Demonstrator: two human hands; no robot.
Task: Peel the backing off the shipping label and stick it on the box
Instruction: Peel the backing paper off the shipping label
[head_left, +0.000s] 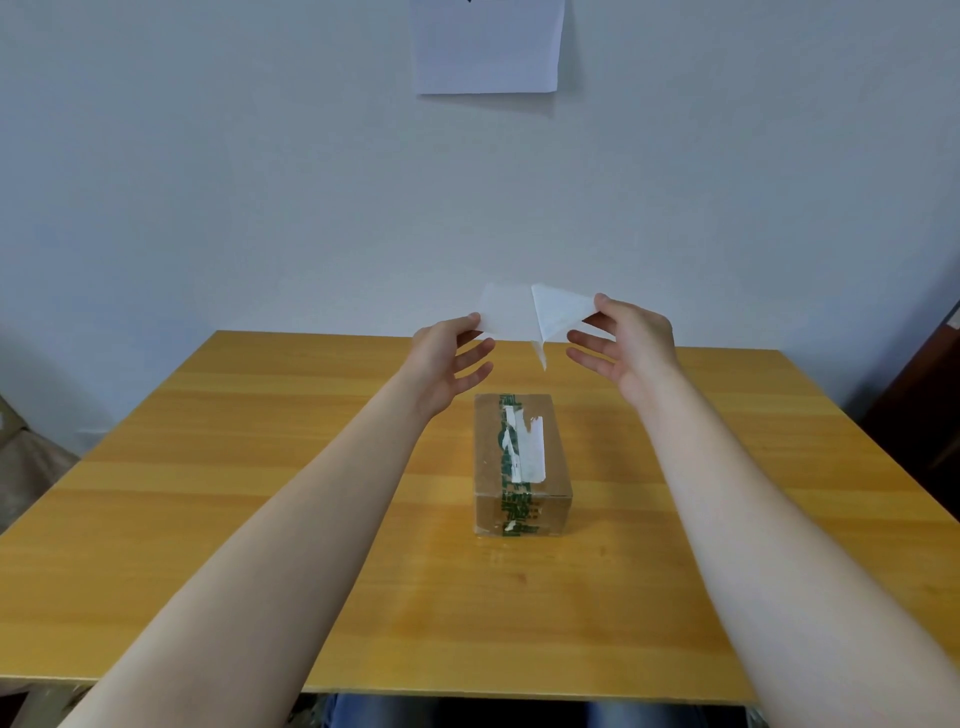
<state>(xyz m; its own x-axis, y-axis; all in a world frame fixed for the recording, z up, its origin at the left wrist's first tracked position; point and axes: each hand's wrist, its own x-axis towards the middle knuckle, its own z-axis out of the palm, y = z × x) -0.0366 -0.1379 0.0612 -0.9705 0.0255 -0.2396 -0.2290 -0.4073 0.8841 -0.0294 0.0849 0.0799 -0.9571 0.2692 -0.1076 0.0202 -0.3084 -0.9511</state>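
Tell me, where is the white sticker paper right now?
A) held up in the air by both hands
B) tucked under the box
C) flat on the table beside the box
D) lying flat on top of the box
A: the left hand and the right hand each pinch an end of the shipping label, which hangs in the air, apart from the box on the table.

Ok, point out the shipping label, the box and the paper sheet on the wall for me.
shipping label (506, 312), head view, flat left half beside the fold.
box (487, 457), head view, bare cardboard on the top face's left side.
paper sheet (488, 47), head view, middle of the sheet.
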